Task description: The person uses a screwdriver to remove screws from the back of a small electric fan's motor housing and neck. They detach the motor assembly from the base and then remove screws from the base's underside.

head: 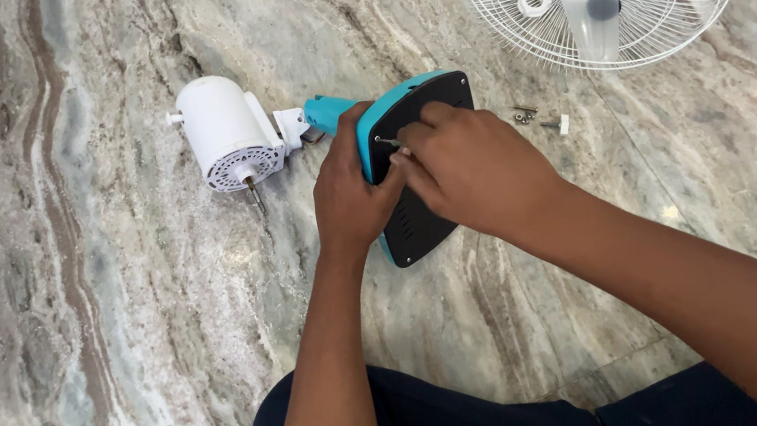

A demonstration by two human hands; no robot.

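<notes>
The left hand (347,193) is gripping the teal fan base (418,171), tipped on edge on the marble floor (115,336) — its long axis running away from the person. The right hand (473,168) is nearer the black underside, fingers (411,159) pinching a small screw (386,142).

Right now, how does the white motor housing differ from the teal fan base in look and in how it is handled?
The white motor housing is rounded and lies untouched; the teal fan base is flat, with a black underside facing up. The left hand steadies the base, and the right hand works at its underside. Both lie on the marble floor, joined by a teal neck.
</notes>
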